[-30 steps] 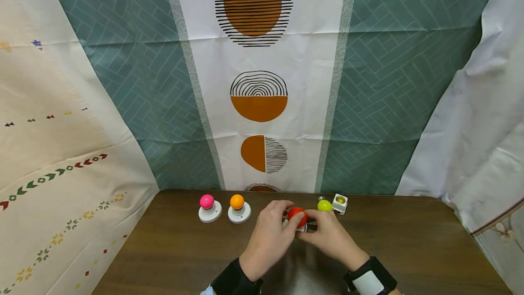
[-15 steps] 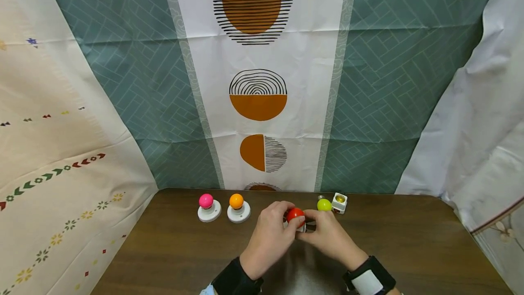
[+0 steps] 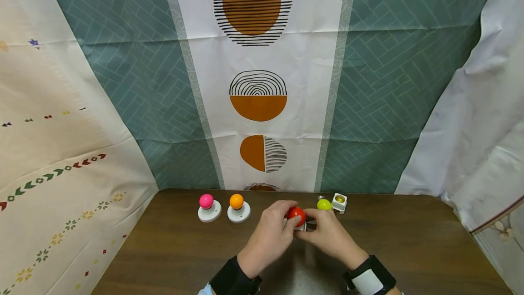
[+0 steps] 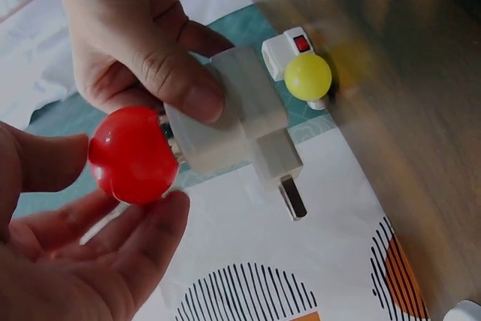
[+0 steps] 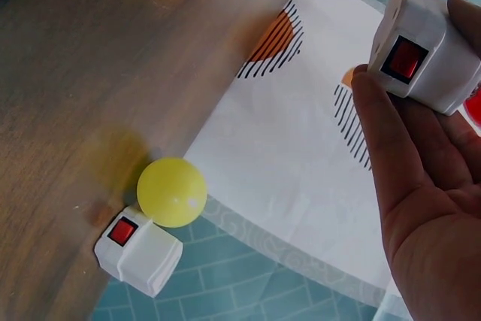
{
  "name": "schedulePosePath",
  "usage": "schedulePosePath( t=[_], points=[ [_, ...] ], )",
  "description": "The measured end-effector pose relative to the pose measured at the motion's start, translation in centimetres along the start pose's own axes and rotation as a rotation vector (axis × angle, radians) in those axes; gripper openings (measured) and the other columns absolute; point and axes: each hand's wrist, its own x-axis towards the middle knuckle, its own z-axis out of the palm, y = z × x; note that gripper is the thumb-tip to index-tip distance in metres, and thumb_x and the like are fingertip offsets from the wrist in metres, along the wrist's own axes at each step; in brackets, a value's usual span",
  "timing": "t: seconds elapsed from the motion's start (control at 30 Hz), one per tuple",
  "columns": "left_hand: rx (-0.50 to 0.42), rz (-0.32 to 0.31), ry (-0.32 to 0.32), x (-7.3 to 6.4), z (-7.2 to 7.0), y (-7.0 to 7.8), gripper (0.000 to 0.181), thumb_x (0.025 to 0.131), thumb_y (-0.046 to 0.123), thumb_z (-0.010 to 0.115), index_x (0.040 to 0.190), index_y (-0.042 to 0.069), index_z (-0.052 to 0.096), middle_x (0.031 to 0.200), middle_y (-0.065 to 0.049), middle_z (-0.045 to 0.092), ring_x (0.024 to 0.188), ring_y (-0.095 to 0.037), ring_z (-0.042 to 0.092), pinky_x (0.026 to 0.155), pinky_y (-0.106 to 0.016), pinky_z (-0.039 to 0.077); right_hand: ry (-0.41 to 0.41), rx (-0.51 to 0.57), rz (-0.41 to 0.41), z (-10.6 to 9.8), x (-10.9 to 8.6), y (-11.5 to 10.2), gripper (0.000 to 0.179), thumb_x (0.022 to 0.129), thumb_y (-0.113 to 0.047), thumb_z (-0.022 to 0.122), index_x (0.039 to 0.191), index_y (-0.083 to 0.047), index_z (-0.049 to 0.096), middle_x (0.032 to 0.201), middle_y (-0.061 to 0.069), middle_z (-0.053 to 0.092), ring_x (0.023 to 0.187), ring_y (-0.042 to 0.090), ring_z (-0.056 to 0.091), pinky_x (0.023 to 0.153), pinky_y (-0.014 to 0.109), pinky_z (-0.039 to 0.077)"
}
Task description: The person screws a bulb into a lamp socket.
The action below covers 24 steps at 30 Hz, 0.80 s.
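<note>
We have the red bulb (image 4: 134, 155) pinched between thumb and fingers of our left grip (image 3: 270, 231), over the bench (image 3: 172, 254). Our right grip (image 3: 330, 236) is closed on a white plug-in socket (image 4: 252, 99), its mouth at the red bulb. Right of the red bulb, farther back, we see a yellow-green bulb (image 3: 324, 205) beside a second socket (image 3: 339, 203); left of the red bulb, an orange bulb (image 3: 236, 201) and a pink bulb (image 3: 206, 201) stand in round white holders (image 3: 240, 216).

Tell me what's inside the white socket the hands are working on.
Between the red bulb and the white socket, only a sliver of the bulb's metal base shows. The socket's interior is covered, so its contents can't be seen.
</note>
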Motion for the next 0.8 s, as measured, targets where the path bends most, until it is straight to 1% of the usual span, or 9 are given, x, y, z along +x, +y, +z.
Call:
schedulePosePath(
  t=[0.07, 0.13, 0.2, 0.33, 0.47, 0.63, 0.7, 0.8],
  points=[
    [-0.014, -0.018, 0.032, -0.09, 0.14, 0.0, 0.033, 0.09, 0.027, 0.061, 0.121, 0.015, 0.058, 0.117, 0.004, 0.06, 0.098, -0.008, 0.057, 0.086, -0.024, 0.052, 0.008, -0.005, -0.002, 0.03, 0.03, 0.04, 0.033, 0.073, -0.033, 0.079, 0.102, -0.024, 0.068, 0.094, -0.013, 0.069, 0.082, 0.003, 0.062, 0.077, 0.029, 0.055],
    [-0.023, -0.032, 0.065, -0.15, 0.34, -0.01, 0.034, 0.09, 0.032, 0.062, 0.118, 0.015, 0.06, 0.112, 0.004, 0.061, 0.094, -0.008, 0.057, 0.082, -0.024, 0.053, 0.009, -0.001, -0.005, 0.07, 0.06, 0.05, 0.032, 0.073, -0.031, 0.079, 0.102, -0.023, 0.068, 0.094, -0.012, 0.069, 0.081, 0.004, 0.062, 0.075, 0.029, 0.056],
    [-0.031, -0.042, 0.085, -0.17, 0.51, -0.02, 0.035, 0.088, 0.037, 0.063, 0.115, 0.014, 0.061, 0.106, 0.004, 0.062, 0.089, -0.008, 0.057, 0.078, -0.023, 0.054, 0.007, 0.008, -0.008, 0.15, 0.09, 0.1, 0.031, 0.072, -0.029, 0.08, 0.1, -0.022, 0.068, 0.092, -0.011, 0.069, 0.08, 0.007, 0.063, 0.074, 0.029, 0.056],
    [-0.03, -0.058, 0.098, -0.23, 0.69, -0.05, 0.036, 0.085, 0.039, 0.067, 0.11, 0.013, 0.063, 0.098, 0.004, 0.062, 0.083, -0.009, 0.056, 0.073, -0.021, 0.054, -0.011, 0.03, -0.007, 0.35, 0.05, 0.16, 0.029, 0.073, -0.024, 0.08, 0.099, -0.02, 0.068, 0.091, -0.009, 0.069, 0.08, 0.01, 0.065, 0.074, 0.028, 0.056],
    [-0.009, -0.055, 0.099, -0.25, 0.73, -0.1, 0.032, 0.084, 0.035, 0.068, 0.108, 0.015, 0.063, 0.097, 0.004, 0.062, 0.081, -0.009, 0.055, 0.069, -0.017, 0.051, -0.021, 0.043, -0.004, 0.49, -0.02, 0.24, 0.03, 0.073, -0.027, 0.079, 0.1, -0.02, 0.068, 0.093, -0.007, 0.069, 0.081, 0.01, 0.065, 0.074, 0.027, 0.056],
    [0.015, -0.019, 0.078, -0.04, 0.63, -0.13, 0.03, 0.086, 0.028, 0.067, 0.11, 0.013, 0.062, 0.1, 0.004, 0.062, 0.084, -0.009, 0.055, 0.073, -0.017, 0.051, -0.016, 0.042, -0.02, 0.41, 0.13, 0.3, 0.031, 0.073, -0.031, 0.079, 0.1, -0.021, 0.068, 0.093, -0.008, 0.069, 0.08, 0.011, 0.065, 0.074, 0.027, 0.056],
    [0.01, -0.006, 0.048, 0.08, 0.51, -0.11, 0.029, 0.087, 0.025, 0.066, 0.113, 0.013, 0.061, 0.103, 0.004, 0.062, 0.087, -0.009, 0.056, 0.077, -0.018, 0.052, -0.021, 0.045, -0.024, 0.32, 0.19, 0.32, 0.031, 0.073, -0.032, 0.079, 0.101, -0.021, 0.068, 0.094, -0.009, 0.069, 0.081, 0.011, 0.064, 0.075, 0.028, 0.056],
    [0.005, 0.015, -0.017, 0.33, 0.34, -0.13, 0.029, 0.089, 0.021, 0.064, 0.117, 0.013, 0.06, 0.109, 0.003, 0.062, 0.092, -0.009, 0.056, 0.081, -0.021, 0.052, -0.043, 0.063, -0.013, 0.15, 0.23, 0.39, 0.032, 0.074, -0.032, 0.079, 0.101, -0.021, 0.067, 0.095, -0.009, 0.068, 0.084, 0.01, 0.064, 0.078, 0.03, 0.056]
  ],
)
